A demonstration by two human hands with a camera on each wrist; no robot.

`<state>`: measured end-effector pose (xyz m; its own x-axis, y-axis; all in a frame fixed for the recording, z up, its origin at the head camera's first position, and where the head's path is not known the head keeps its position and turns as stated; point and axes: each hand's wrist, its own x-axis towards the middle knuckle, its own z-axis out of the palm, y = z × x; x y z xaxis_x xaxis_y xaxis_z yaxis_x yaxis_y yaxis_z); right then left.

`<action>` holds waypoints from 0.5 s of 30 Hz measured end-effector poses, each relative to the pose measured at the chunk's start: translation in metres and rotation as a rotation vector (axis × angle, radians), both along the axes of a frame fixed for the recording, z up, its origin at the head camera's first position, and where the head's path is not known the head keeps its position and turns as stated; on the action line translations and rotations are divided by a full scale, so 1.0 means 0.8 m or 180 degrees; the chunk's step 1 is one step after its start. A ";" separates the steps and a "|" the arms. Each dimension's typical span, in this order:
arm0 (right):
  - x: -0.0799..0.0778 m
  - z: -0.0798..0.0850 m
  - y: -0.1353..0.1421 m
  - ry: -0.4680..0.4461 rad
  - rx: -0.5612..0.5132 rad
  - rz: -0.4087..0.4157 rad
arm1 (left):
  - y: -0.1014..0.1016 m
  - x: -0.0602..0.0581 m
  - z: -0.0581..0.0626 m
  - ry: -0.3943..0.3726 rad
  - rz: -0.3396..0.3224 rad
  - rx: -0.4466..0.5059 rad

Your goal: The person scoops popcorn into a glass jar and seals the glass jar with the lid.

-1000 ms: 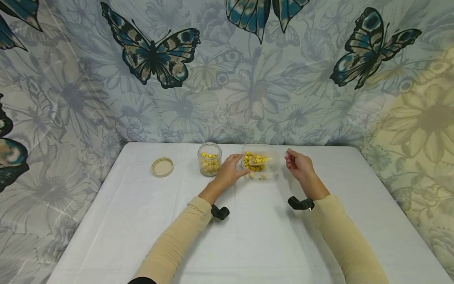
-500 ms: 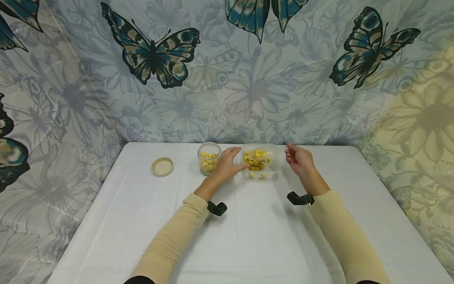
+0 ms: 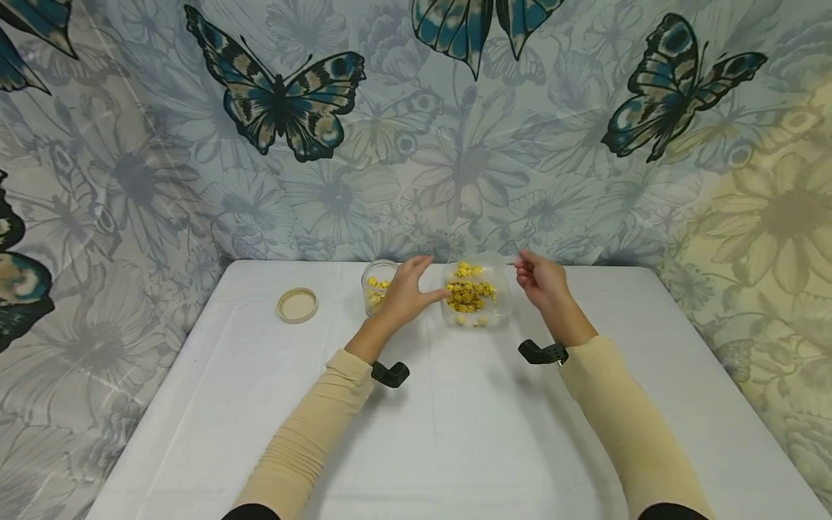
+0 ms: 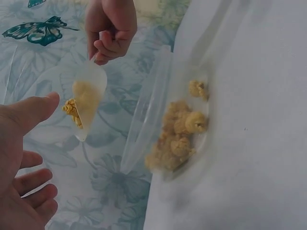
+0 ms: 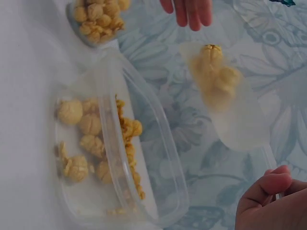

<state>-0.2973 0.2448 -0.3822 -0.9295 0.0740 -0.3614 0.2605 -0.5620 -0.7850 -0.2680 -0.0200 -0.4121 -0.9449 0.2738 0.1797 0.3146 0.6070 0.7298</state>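
My right hand (image 3: 544,285) grips the handle of a translucent scoop (image 5: 242,124), raised above a clear plastic container (image 5: 175,177). Several pieces of yellow popcorn (image 5: 218,86) lie in the scoop. More popcorn (image 3: 471,297) fills part of the container, which stands on the table. My left hand (image 3: 404,296) hovers between the container and a glass jar (image 3: 372,280), fingers spread and holding nothing. In the left wrist view its thumb (image 4: 41,112) points toward the scoop. The jar holds popcorn too, and the left hand covers part of it in the head view.
A round pale lid (image 3: 297,305) lies to the left of the jar. The white-covered table (image 3: 468,433) ends just behind the containers, against a backdrop (image 3: 468,166) printed with butterflies and flowers.
My right hand has risen and moved away from me, lifting the scoop with popcorn out of the container. The left hand has drawn back leftward from the container, now overlapping the jar.
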 end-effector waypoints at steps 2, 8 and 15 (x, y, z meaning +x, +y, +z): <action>-0.001 0.003 -0.004 0.0000 -0.0011 0.0005 | -0.003 -0.001 0.002 0.0014 0.0012 0.0008; -0.006 0.008 -0.015 -0.0059 0.0012 -0.0035 | -0.015 -0.002 0.007 0.0079 0.0078 -0.0073; -0.009 0.010 -0.024 -0.0005 -0.0060 0.0045 | -0.031 -0.001 0.014 0.0121 0.0164 -0.0105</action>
<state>-0.3046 0.2255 -0.3743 -0.9298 0.0540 -0.3641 0.2698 -0.5730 -0.7739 -0.2691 -0.0450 -0.4012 -0.9505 0.2313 0.2075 0.3095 0.6466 0.6972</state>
